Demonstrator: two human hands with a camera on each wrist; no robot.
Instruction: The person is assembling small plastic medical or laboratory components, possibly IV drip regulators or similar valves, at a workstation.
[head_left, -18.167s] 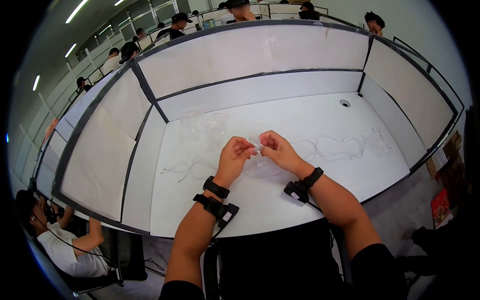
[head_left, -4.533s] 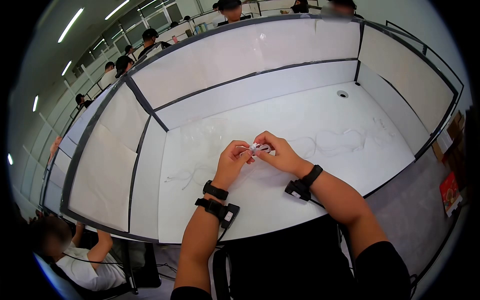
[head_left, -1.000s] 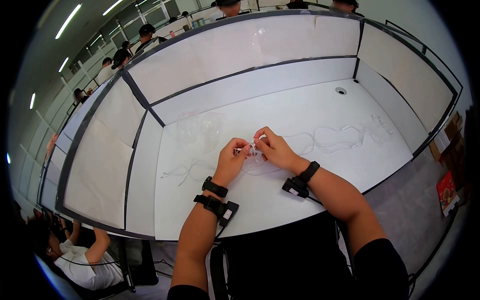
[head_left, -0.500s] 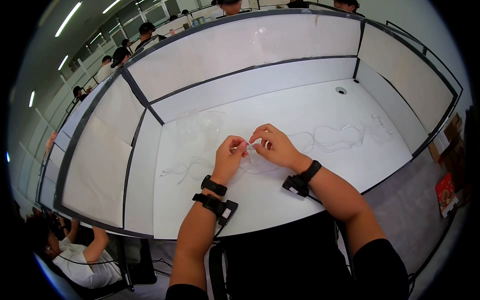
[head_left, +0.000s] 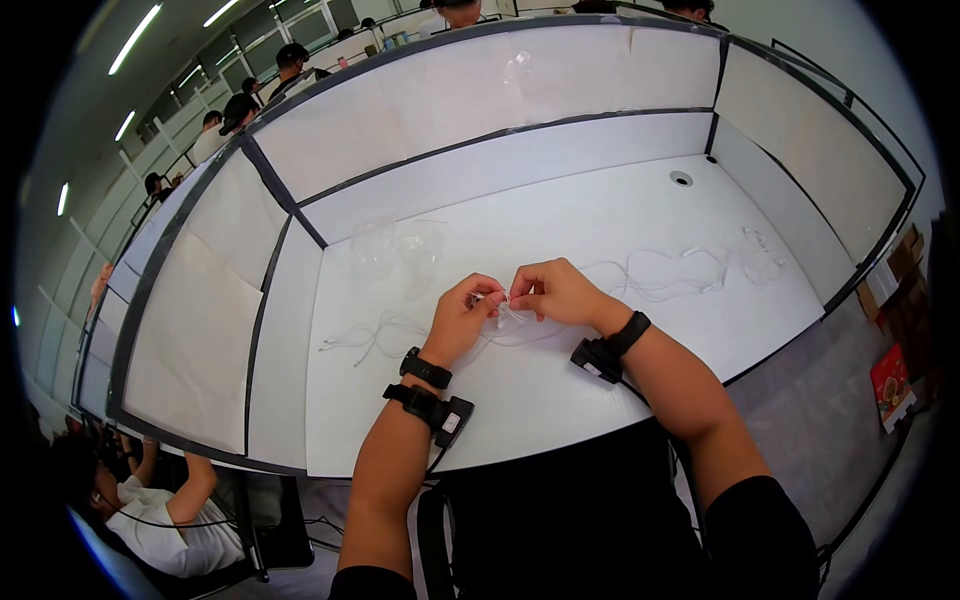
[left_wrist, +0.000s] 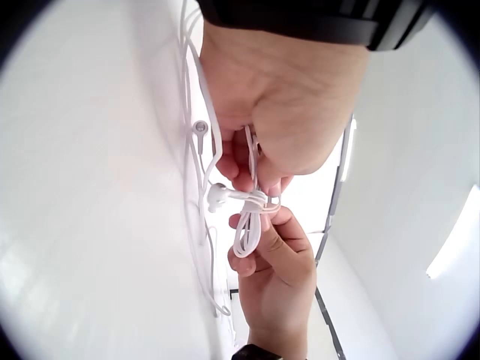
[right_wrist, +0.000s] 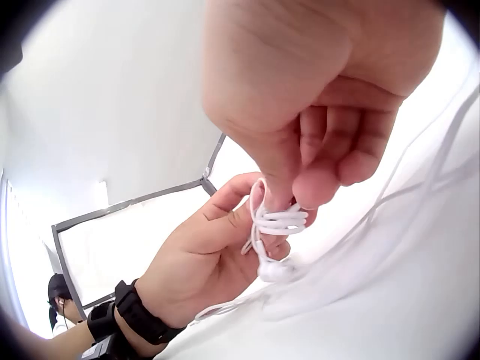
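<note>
Both hands meet over the middle of the white table point(head_left: 600, 390), holding a bundle of white wired earphones point(right_wrist: 281, 223). In the left wrist view, the cord is folded into narrow loops with turns wrapped around their middle, and an earbud point(left_wrist: 217, 196) sticks out at the side. My left hand point(head_left: 460, 320) grips one end of the bundle between thumb and curled fingers. My right hand point(head_left: 562, 295) pinches the wound cord with thumb and index finger, the other fingers curled. Its fingertips partly hide the wraps in the right wrist view.
More white cables point(head_left: 675, 275) lie in loose loops on the right of the table, and other white cable ends point(head_left: 370, 335) on the left. A clear plastic bag point(head_left: 395, 255) is at the back left. Low partitions point(head_left: 520, 85) enclose the table's back and sides.
Loose looped cord seen 4.5 s ago now has turns wrapped around it. Half a second ago my right fingers were raised and spread; now they are drawn in, pinching the cord.
</note>
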